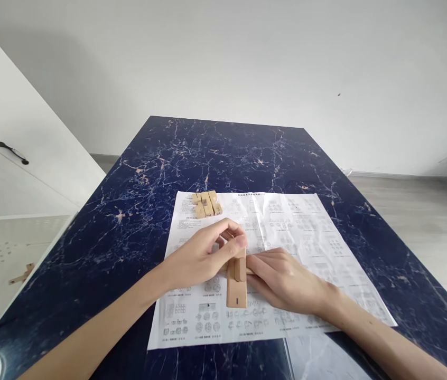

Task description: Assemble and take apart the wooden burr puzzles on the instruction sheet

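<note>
White wall (223, 58) as backdrop; dark blue surface (227, 153), veined like marble, in front of it; pale cabinet (21, 105) at left. Printed sheet (318, 264), creased, lies on the near part of the surface, its rows of small diagrams partly covered by the hands. Left hand (203, 256) extends from the left, its fingers bent and pinching the upper end of a wooden bar (236, 293), thumb uppermost. Right hand (287, 279) extends from the right, back upward, its fingers curled around the end of a crosspiece (250, 271) that shows beside the bar (the fingertips themselves are hidden). Bar: held over the sheet, between the hands, a short dark mark near its lower end. Block cluster (206, 205): light wood, resting on the sheet near its far left corner, beyond the left hand. Small piece (240, 269): round-edged, against the bar's face, below the left thumb.
</note>
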{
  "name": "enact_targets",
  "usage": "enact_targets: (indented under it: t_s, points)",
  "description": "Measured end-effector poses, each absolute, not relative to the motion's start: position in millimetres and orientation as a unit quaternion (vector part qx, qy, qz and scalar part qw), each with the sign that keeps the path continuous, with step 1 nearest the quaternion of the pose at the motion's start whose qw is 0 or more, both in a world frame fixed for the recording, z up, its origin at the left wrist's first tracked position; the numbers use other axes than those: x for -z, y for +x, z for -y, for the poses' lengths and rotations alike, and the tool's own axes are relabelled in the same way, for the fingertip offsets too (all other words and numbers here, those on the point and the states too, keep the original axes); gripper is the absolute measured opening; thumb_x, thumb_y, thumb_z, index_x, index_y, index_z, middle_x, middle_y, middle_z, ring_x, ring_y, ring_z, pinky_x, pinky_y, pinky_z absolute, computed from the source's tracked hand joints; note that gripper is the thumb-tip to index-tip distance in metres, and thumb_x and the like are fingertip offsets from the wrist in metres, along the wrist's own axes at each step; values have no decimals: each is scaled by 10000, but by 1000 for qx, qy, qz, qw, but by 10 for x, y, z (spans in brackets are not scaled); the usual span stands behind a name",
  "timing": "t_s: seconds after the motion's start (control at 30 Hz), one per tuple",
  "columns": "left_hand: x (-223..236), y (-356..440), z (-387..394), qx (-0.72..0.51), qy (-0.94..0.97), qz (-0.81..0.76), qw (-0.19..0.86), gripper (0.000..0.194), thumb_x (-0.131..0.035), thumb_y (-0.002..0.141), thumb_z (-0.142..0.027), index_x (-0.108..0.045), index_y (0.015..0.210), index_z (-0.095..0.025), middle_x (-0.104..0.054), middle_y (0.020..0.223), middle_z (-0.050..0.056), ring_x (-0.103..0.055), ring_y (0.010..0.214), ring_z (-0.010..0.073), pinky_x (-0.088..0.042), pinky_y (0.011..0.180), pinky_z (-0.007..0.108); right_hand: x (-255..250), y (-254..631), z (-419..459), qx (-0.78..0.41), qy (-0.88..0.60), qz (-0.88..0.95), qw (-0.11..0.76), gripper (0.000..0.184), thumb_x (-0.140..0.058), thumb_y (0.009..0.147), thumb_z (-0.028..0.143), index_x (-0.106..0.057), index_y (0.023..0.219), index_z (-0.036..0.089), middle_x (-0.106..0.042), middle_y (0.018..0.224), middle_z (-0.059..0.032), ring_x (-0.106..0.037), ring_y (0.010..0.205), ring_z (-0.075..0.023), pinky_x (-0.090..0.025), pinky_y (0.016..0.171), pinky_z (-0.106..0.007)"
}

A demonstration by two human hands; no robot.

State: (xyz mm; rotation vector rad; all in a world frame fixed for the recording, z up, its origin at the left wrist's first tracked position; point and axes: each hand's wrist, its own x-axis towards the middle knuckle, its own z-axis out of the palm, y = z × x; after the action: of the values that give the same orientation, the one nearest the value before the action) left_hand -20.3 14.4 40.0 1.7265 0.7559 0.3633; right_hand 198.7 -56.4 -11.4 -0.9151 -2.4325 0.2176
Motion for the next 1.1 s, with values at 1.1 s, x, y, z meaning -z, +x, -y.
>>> enact_targets:
  t_s: [1.1]
  points:
    - [-308, -336, -224, -108, 856, -241, 444, 903, -956, 614, -549, -623, 1405, -270, -689, 1381, 118, -624, 1273, 402, -503, 1051, 539, 112, 2047, 543, -84, -354, 893, 265, 350, -417, 1165, 292, -513, 835, 223, -561, 618, 46, -461, 485, -119, -344, 506, -312]
